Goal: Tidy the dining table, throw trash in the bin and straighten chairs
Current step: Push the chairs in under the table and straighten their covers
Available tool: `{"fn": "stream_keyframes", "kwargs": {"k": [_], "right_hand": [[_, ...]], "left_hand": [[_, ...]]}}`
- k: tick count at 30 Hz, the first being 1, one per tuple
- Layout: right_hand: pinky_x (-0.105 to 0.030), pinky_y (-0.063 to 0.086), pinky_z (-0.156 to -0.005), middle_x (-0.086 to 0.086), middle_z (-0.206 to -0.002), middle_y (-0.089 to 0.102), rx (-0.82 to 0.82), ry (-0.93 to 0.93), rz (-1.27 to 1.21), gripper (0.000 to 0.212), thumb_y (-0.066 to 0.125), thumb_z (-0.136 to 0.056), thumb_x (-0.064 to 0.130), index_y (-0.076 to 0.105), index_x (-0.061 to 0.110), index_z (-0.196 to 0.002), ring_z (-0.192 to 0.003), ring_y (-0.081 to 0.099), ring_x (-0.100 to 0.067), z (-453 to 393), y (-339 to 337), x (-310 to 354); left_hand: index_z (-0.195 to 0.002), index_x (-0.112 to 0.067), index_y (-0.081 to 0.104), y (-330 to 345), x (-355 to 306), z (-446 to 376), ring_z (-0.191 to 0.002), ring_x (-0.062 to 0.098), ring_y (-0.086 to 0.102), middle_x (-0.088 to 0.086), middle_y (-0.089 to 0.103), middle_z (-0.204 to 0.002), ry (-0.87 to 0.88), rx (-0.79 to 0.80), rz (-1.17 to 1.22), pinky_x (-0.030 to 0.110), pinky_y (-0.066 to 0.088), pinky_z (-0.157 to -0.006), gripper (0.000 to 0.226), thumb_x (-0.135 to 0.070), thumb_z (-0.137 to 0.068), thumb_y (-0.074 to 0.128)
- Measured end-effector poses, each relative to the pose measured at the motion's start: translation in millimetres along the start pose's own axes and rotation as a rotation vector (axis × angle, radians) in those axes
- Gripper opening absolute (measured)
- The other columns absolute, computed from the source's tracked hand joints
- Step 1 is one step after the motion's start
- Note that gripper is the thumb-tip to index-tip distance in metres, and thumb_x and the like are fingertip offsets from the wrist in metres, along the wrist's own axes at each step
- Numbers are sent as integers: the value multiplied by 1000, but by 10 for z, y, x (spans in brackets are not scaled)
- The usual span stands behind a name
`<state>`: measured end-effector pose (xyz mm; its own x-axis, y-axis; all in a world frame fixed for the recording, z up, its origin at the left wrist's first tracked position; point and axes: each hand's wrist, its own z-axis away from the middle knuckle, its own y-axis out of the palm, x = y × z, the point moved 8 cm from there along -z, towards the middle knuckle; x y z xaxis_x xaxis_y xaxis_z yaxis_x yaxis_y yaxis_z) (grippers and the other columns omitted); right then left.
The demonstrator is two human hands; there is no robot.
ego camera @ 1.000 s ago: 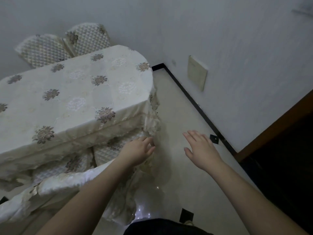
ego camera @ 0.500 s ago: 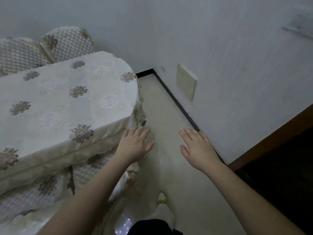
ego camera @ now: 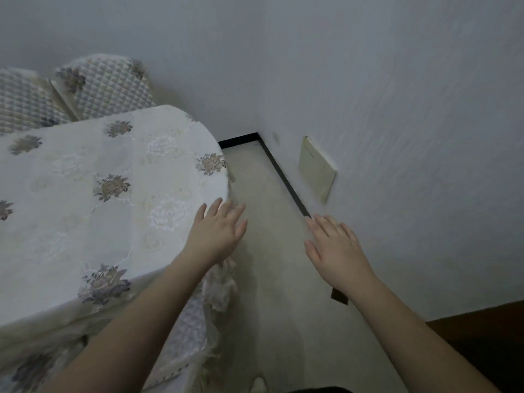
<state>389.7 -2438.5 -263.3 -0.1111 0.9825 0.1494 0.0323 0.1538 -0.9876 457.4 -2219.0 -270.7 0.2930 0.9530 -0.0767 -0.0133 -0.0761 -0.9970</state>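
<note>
Reaching forward, the left hand (ego camera: 218, 236) and right hand (ego camera: 334, 248) hold nothing, fingers loosely spread, beside the floral cream-clothed dining table (ego camera: 85, 208).

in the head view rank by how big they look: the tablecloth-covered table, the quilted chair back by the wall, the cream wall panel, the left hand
1. table, by far the largest.
2. quilted chair back.
3 and 4. left hand and cream wall panel look much alike; the hand is nearer the camera, so I won't rank them.
</note>
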Motion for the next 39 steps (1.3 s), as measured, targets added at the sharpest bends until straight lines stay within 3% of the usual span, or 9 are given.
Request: {"fn": "stream_keyframes", "kwargs": {"k": [6,11,16,21,24,29,35,39], "right_hand": [[-40,20,-113,-3,-147,41,-21,-46,-23,58,23,-93,46,35,19,-143,-138,31,-21,-974,-62,-367],[-42,24,-112,-4,-146,42,-34,-136,-28,58,23,-94,46,35,18,-143,-137,32,-22,-1835,-116,-706],[-40,20,-113,-3,-148,40,-32,-222,-28,63,17,-91,48,34,19,-144,-139,29,-20,-2653,-268,-887],[-43,21,-112,-8,-145,43,-39,-313,-75,59,27,-91,44,40,13,-140,-137,33,-24,-3322,-241,-789],[-42,24,-110,-9,-143,46,-28,-357,-61,65,20,-89,48,41,13,-139,-135,36,-26,-3722,-175,-640],[-40,15,-114,-6,-151,35,0,-423,-34,74,7,-85,53,30,17,-146,-141,26,-23,-4489,-47,-304],[-42,17,-114,-7,-149,38,20,-450,-11,73,11,-85,52,34,16,-144,-140,29,-25,-5415,-19,38],[-44,24,-111,-9,-146,43,-3,-438,-6,69,18,-86,50,41,15,-141,-137,35,-26,-6007,-51,111]], "left_hand": [[-145,-30,33,-289,198,-784,-142,28,24,5,33,-153,-64,-97,-92,51,16,-113,68,-55,-90,3],[-147,-33,23,-275,159,-1394,-145,23,14,1,22,-157,-199,-48,-69,47,10,-115,75,-61,-84,-6],[-147,-33,23,-394,91,-1909,-145,21,14,-1,23,-157,-280,-74,-70,47,10,-115,77,-62,-83,-7],[-147,-34,23,-404,327,-2238,-145,20,13,-2,23,-157,-376,-58,-63,47,11,-116,76,-64,-83,-4],[-148,-34,21,-362,545,-2451,-145,21,14,-2,23,-157,-411,-41,-91,48,11,-116,73,-62,-84,-2],[-147,-32,25,-290,1060,-2941,-144,23,18,0,28,-155,-468,-64,-92,48,14,-115,70,-61,-86,5],[-148,-33,21,-244,1805,-3522,-144,23,15,0,24,-157,-540,-40,-11,48,12,-115,76,-62,-82,-1],[-148,-31,24,-419,2288,-3973,-144,24,17,1,26,-156,-583,-88,4,49,13,-115,65,-51,-87,12]]}}
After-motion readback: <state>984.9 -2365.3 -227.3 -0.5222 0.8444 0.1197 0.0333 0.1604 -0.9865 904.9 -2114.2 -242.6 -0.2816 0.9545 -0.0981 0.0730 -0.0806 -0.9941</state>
